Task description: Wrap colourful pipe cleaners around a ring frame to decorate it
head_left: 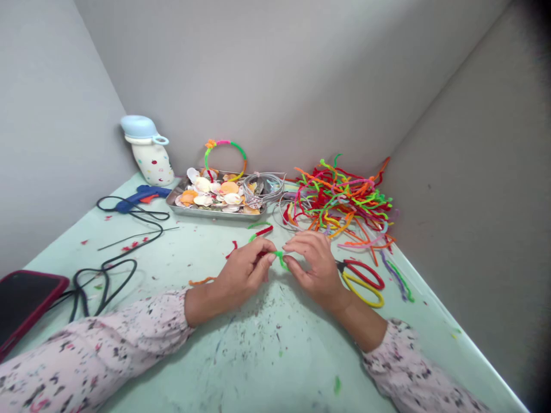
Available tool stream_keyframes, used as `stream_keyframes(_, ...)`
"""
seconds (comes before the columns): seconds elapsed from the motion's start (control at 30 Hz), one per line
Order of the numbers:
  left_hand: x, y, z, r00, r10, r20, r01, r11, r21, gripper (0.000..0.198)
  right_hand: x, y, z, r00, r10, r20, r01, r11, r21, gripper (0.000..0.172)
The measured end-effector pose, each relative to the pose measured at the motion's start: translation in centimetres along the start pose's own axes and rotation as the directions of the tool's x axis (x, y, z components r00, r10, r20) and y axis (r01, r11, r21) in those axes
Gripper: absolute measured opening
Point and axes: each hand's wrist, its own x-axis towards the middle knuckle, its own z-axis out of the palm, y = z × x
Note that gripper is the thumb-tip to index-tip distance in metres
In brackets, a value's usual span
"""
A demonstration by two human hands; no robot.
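My left hand (244, 274) and my right hand (313, 267) meet above the mint-green work surface (275, 355). Between their fingertips they pinch a short green pipe cleaner (280, 259). A bit of red shows under my left fingers, but I cannot tell what it joins. Just beyond that hand lies a red and green pipe cleaner piece (260, 232). Red-handled scissors (361, 281) lie close to my right hand, with a yellow pipe cleaner (364, 292) beside them. A tangled heap of multicoloured pipe cleaners (340, 201) sits behind my right hand.
A metal tray of seashells (172, 199) and a pipe-cleaner ring (226, 154) stand at the back, near a spotted bottle (151, 163). On the left are a blue glue gun (142, 198), black cables (120, 275) and a phone (26, 304). Grey walls enclose the surface.
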Motion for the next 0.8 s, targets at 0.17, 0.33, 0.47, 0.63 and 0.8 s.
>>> stream_keyframes(0.17, -0.12, -0.15, 0.05, 1.0, 0.006, 0.003, -0.006, 1.0, 0.013, 0.014, 0.02, 0.23, 0.03, 1.0, -0.029, -0.006, 0.029, 0.999, -0.03, 0.015)
stream_keyframes(0.33, -0.08, -0.09, 0.06, 1.0, 0.017, -0.003, -0.017, 0.999, 0.037, 0.014, 0.06, 0.2, -0.06, 1.0, -0.028, -0.006, 0.027, 0.999, -0.034, 0.013)
stream_keyframes(0.47, -0.07, 0.01, 0.05, 0.999, 0.03, -0.01, -0.029, 0.998, 0.056, 0.013, 0.07, 0.15, -0.05, 1.0, -0.029, -0.007, 0.029, 0.999, -0.033, 0.012)
stream_keyframes(0.63, -0.03, 0.09, 0.04, 0.999, 0.037, -0.018, -0.036, 0.997, 0.074, 0.013, 0.0, 0.08, -0.03, 1.0, -0.013, 0.002, 0.014, 1.0, -0.02, 0.011)
stream_keyframes(0.8, -0.01, 0.1, 0.03, 0.999, 0.035, -0.016, -0.034, 0.997, 0.076, 0.014, -0.05, -0.09, 0.01, 1.0, -0.012, 0.003, 0.012, 1.0, -0.009, 0.01)
